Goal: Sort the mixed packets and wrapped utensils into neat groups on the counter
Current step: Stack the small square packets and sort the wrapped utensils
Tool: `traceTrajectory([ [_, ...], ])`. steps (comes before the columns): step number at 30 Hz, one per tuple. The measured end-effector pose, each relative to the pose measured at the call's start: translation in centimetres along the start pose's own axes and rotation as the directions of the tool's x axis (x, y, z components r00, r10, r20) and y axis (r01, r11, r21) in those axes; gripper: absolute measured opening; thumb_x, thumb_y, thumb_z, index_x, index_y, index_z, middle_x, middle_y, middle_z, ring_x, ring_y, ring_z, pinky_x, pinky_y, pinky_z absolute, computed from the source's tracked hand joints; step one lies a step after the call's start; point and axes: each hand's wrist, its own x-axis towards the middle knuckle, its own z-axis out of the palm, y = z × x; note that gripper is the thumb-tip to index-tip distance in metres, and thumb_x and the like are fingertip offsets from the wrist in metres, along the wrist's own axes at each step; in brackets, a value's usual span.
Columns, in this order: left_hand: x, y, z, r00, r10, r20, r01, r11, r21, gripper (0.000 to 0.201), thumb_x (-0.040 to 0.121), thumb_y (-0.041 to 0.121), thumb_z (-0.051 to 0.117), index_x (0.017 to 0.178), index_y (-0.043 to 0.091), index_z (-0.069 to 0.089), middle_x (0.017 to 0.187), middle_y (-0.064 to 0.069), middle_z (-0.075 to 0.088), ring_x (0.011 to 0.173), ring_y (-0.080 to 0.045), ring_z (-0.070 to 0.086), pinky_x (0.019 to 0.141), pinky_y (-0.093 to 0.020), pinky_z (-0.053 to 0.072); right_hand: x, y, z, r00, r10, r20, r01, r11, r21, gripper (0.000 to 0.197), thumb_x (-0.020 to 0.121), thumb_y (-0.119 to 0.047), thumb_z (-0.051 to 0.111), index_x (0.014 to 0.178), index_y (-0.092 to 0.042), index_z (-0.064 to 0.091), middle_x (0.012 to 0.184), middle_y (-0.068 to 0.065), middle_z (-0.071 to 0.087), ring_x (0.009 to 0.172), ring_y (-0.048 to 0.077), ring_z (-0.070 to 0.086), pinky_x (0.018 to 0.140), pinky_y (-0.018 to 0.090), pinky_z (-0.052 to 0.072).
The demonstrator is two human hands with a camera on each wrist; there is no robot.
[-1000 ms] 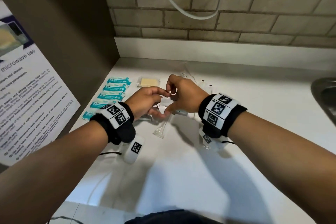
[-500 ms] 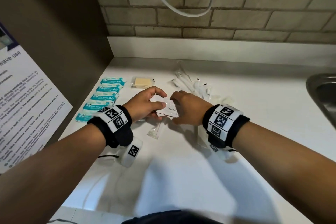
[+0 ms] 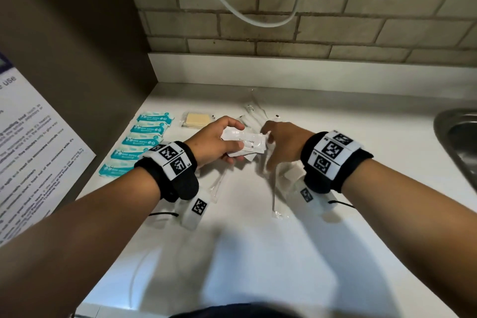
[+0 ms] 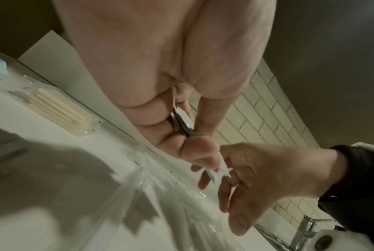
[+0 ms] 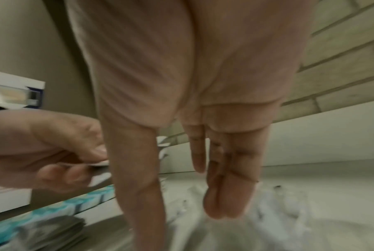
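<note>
My left hand point(image 3: 222, 142) grips a small stack of white toothpaste packets point(image 3: 245, 143) between thumb and fingers, lifted above the counter; the wrist view shows the stack's edge point(image 4: 182, 122) in the pinch. Just right of the stack, my right hand point(image 3: 278, 144) hangs with straight fingers point(image 5: 226, 183) pointing down over a heap of clear-wrapped utensils point(image 3: 254, 115), holding nothing. A row of several teal wipe packets point(image 3: 144, 142) lies along the left wall. A clear pack of toothpicks point(image 3: 196, 119) lies behind my left hand.
The white counter point(image 3: 258, 253) ends at a brown side wall on the left and a tiled back wall. A steel sink point(image 3: 459, 137) sits at the right edge. Loose clear wrappers point(image 3: 277, 188) lie under my right wrist. A microwave notice point(image 3: 31, 152) hangs at left.
My right hand has let go of the white packets and drawn away to the right with its fingers spread. My left hand keeps the stack and has lifted it slightly.
</note>
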Motion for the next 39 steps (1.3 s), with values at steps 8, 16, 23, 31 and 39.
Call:
traceTrajectory([
  [8, 0.8, 1.0, -0.5, 0.993, 0.075, -0.091, -0.085, 0.990, -0.112, 0.030, 0.092, -0.001, 0.060, 0.110, 0.021, 0.051, 0.105, -0.015, 0.066, 0.063, -0.017, 0.072, 0.053, -0.021, 0.055, 1.8, 2.7, -1.0, 0.967, 0.242, -0.084, -0.252, 0.957, -0.140, 0.031, 0.093, -0.020, 0.054, 0.115, -0.001, 0.063, 0.120, 0.014, 0.064, 0.108, 0.030, 0.062, 0.079, 0.032, 0.048],
  [16, 0.8, 1.1, 0.0, 0.994, 0.068, -0.090, -0.079, 0.989, -0.126, 0.030, 0.092, -0.002, 0.059, 0.114, 0.017, 0.049, 0.104, -0.015, 0.066, 0.067, -0.022, 0.071, 0.058, -0.025, 0.059, 2.7, 2.8, 0.1, 0.945, 0.312, -0.101, -0.324, 0.936, -0.135, 0.022, 0.090, -0.015, 0.055, 0.071, -0.005, 0.053, 0.079, 0.007, 0.059, 0.087, 0.027, 0.060, 0.074, 0.029, 0.050],
  [23, 0.2, 1.1, 0.3, 0.992, 0.051, -0.112, -0.063, 0.992, -0.109, 0.031, 0.093, -0.003, 0.057, 0.118, 0.015, 0.048, 0.107, -0.018, 0.065, 0.065, -0.019, 0.070, 0.057, -0.024, 0.058, 2.2, 2.4, -0.6, 0.894, 0.382, -0.233, -0.365, 0.924, 0.113, 0.036, 0.095, -0.024, 0.053, 0.120, 0.002, 0.050, 0.123, 0.017, 0.060, 0.110, 0.033, 0.061, 0.075, 0.032, 0.043],
  [31, -1.0, 0.7, 0.0, 0.978, 0.004, -0.210, -0.027, 0.994, -0.104, 0.035, 0.092, -0.008, 0.049, 0.119, 0.013, 0.048, 0.112, -0.027, 0.061, 0.060, -0.018, 0.070, 0.049, -0.021, 0.054, 0.1, -2.0, -3.7, 0.831, -0.043, -0.555, 0.185, 0.962, 0.203, 0.018, 0.092, -0.006, 0.049, 0.109, -0.005, 0.049, 0.098, 0.012, 0.058, 0.087, 0.028, 0.055, 0.071, 0.029, 0.036],
  [39, -4.5, 0.5, -1.8, 0.979, -0.040, -0.201, 0.002, 0.982, -0.187, 0.044, 0.086, -0.015, 0.038, 0.117, 0.013, 0.050, 0.118, -0.025, 0.062, 0.093, -0.041, 0.069, 0.087, -0.050, 0.054, -1.4, -4.8, -1.6, 0.942, -0.312, -0.123, 0.331, 0.922, 0.202, 0.014, 0.088, -0.005, 0.061, 0.084, -0.017, 0.056, 0.076, 0.002, 0.058, 0.055, 0.008, 0.047, 0.057, 0.023, 0.042],
])
